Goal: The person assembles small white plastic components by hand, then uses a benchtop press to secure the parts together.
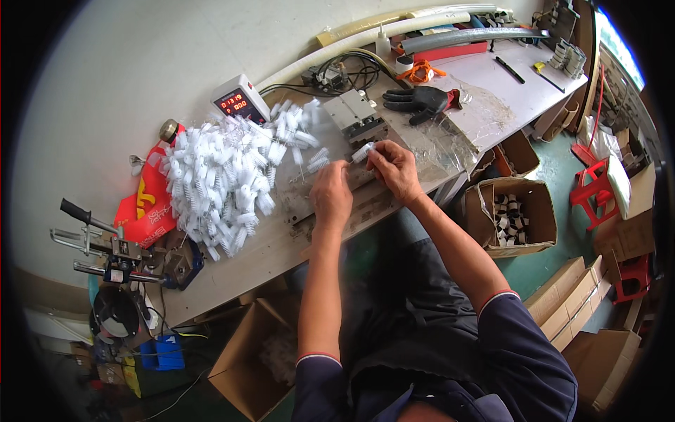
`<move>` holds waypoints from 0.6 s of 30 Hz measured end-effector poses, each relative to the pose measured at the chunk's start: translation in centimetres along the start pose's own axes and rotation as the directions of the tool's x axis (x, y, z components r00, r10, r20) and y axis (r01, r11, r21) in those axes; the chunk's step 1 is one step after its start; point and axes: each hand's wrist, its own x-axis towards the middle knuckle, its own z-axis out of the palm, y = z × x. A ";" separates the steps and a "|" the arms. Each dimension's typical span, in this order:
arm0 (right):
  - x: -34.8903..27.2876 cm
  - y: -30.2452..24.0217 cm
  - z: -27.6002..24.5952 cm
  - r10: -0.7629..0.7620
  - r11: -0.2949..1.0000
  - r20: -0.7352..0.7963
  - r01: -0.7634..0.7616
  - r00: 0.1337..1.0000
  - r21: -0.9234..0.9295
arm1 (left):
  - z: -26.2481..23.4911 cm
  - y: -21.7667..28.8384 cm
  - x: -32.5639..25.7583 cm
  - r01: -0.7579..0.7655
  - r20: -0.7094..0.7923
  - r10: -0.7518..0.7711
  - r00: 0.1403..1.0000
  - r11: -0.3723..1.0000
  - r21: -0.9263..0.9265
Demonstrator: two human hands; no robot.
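My right hand (396, 169) pinches white bristle brush (361, 152) before metal fixture (351, 111). My left hand (332, 193) near fixture; can't tell if gripping. Brush pile (221, 176) left of fixture.

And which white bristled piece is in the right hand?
The white bristled piece pinched in the fingertips of the right hand, by the metal fixture; the others on the table lie to its left, mostly heaped.
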 end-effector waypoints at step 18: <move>-0.3 0.3 0.9 -0.197 0.901 0.165 0.245 0.966 -0.359 | -3.2 -3.5 -0.1 0.296 -0.243 -0.243 0.939 0.931 0.213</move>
